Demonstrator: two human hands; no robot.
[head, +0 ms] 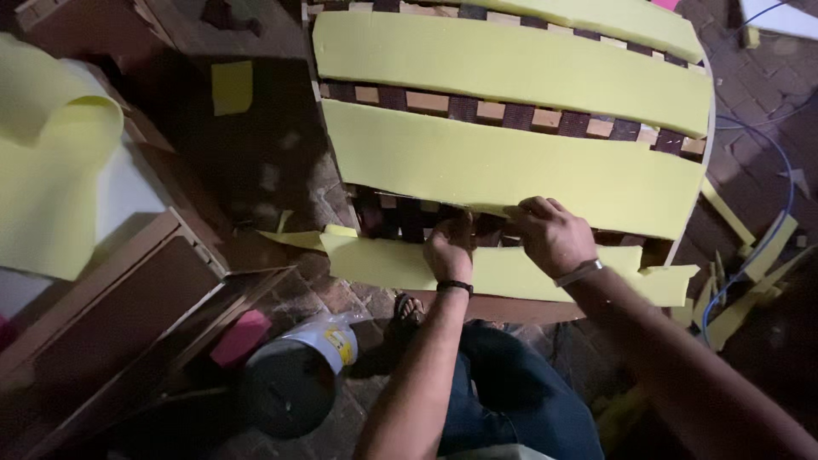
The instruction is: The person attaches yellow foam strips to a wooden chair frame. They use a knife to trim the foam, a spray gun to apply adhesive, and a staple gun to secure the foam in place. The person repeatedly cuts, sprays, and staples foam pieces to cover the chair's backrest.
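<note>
Hands sit side by side at the near edge of the middle foam strip point(511, 166), which runs left-right: left hand point(449, 250) clenched just under it, right hand point(552, 234) pinching its edge.

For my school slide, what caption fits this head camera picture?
Both hands press yellow foam strips onto a woven wooden frame.

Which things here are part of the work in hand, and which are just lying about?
In hand: left hand, right hand, yellow foam strips, webbed chair frame.
Lying about: bucket, pink block, foam offcuts, blue cable.
</note>
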